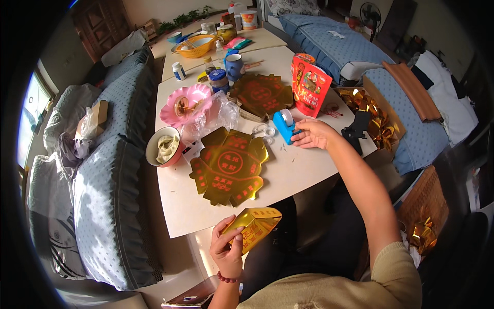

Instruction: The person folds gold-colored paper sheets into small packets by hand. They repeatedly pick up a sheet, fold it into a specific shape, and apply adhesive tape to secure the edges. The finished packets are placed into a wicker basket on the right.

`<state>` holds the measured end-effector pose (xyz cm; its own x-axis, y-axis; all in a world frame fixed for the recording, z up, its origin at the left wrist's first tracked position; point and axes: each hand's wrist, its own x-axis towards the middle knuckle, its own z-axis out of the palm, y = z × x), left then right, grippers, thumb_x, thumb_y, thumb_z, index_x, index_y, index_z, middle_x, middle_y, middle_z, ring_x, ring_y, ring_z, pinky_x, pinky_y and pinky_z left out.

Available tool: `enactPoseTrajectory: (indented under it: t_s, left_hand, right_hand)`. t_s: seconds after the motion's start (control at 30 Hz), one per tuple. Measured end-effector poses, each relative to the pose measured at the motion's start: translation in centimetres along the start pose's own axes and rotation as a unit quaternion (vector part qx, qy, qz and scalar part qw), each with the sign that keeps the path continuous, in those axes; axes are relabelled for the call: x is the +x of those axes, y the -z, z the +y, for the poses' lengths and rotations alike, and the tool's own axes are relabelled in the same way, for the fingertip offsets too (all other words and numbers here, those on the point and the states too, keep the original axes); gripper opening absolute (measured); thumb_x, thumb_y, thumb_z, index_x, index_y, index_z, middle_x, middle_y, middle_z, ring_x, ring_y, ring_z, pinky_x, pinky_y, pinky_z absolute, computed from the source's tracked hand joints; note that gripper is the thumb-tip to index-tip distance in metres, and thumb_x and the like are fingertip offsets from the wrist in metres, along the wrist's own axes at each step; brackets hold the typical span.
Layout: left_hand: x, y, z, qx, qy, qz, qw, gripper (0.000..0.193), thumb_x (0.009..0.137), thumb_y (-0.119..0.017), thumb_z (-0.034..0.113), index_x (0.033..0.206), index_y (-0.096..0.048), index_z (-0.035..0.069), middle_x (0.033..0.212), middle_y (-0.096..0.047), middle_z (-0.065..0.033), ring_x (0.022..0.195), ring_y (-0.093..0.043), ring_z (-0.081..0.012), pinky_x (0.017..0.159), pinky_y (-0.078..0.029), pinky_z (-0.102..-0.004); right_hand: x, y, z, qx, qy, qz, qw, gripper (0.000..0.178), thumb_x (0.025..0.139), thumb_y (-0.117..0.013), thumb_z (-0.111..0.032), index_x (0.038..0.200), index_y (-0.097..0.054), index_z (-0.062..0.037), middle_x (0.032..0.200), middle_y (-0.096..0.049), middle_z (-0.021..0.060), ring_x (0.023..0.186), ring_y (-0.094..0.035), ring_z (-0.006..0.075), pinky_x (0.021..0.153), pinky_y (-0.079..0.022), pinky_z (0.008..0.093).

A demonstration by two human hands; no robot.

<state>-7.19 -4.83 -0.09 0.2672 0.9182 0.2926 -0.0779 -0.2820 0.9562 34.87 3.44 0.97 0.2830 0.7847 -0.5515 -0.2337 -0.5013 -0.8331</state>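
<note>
Below the table's front edge, my left hand (227, 251) is closed on a folded gold cardboard piece (253, 227) with red printing. A red bead bracelet circles that wrist. My right hand (315, 135) reaches over the table, its bent fingers closed at the right side of a blue tape dispenser (283, 127). A clear tape roll (286, 116) sits in the top of the dispenser. Whether a strip of tape is between the fingertips is too small to tell. An unfolded gold cardboard sheet (228, 166) lies flat between my hands, and a stack of similar sheets (260, 95) lies behind it.
Around the sheets stand a pink scalloped dish (186, 104), a bowl with pale food (163, 147), a blue-lidded jar (218, 81), a blue mug (235, 67) and a red pouch (311, 85). Loose tape rolls (264, 132) lie by the dispenser. A box of gold pieces (368, 110) stands at right.
</note>
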Motion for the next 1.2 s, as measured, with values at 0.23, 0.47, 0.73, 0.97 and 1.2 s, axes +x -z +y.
enactPoseTrajectory:
  t_s: [0.23, 0.47, 0.73, 0.97, 1.2]
  left_hand:
    - [2.3, -5.4, -2.4, 0.05, -0.111, -0.026, 0.992, 0.021, 0.084, -0.066, -0.005, 0.098, -0.077, 0.007, 0.126, -0.062, -0.0188, 0.116, -0.061, -0.0289, 0.099, -0.048, -0.0381]
    - [2.4, -8.0, -3.5, 0.07, -0.155, -0.03, 0.985, 0.028, 0.072, -0.071, -0.005, 0.096, -0.078, 0.008, 0.121, -0.065, -0.016, 0.111, -0.062, -0.0308, 0.096, -0.049, -0.0399]
    - [2.6, -8.7, -3.9, 0.094, -0.188, -0.022, 0.977, 0.028, 0.076, -0.069, -0.007, 0.098, -0.078, 0.007, 0.124, -0.064, -0.0177, 0.11, -0.062, -0.0301, 0.095, -0.049, -0.0388]
    - [3.4, -9.9, -4.8, 0.106, -0.197, 0.003, 0.975, 0.029, 0.073, -0.069, -0.01, 0.097, -0.078, 0.005, 0.124, -0.064, -0.0174, 0.114, -0.061, -0.0311, 0.098, -0.048, -0.0396]
    - [3.2, -10.5, -5.3, 0.112, -0.211, 0.003, 0.971, 0.029, 0.072, -0.071, -0.008, 0.097, -0.078, 0.006, 0.124, -0.064, -0.0172, 0.115, -0.06, -0.0323, 0.099, -0.047, -0.0409]
  right_hand:
    - [-1.1, -1.0, 2.5, 0.096, 0.037, 0.022, 0.994, 0.026, 0.096, -0.058, -0.027, 0.114, -0.06, -0.0084, 0.107, -0.071, 0.0096, 0.104, -0.07, 0.0262, 0.093, -0.053, 0.0394]
    - [0.0, -1.4, 5.3, 0.182, 0.061, 0.057, 0.98, 0.022, 0.096, -0.062, -0.023, 0.106, -0.062, -0.0031, 0.1, -0.071, 0.0099, 0.096, -0.071, 0.0225, 0.086, -0.058, 0.0351]
    - [-0.9, -3.1, 5.9, 0.076, 0.093, 0.078, 0.99, 0.021, 0.099, -0.06, -0.025, 0.104, -0.06, -0.0048, 0.101, -0.069, 0.0075, 0.091, -0.068, 0.0161, 0.082, -0.056, 0.0306]
    - [-10.4, -6.0, 6.3, 0.024, 0.279, -0.008, 0.96, 0.013, 0.104, -0.056, -0.02, 0.098, -0.056, -0.0076, 0.09, -0.063, 0.0002, 0.077, -0.057, 0.0054, 0.069, -0.047, 0.0209]
    - [-16.3, -10.0, 8.4, -0.067, 0.307, 0.045, 0.948, 0.016, 0.099, -0.061, -0.008, 0.114, -0.056, -0.0034, 0.085, -0.065, 0.0013, 0.072, -0.058, 0.0051, 0.065, -0.048, 0.0213]
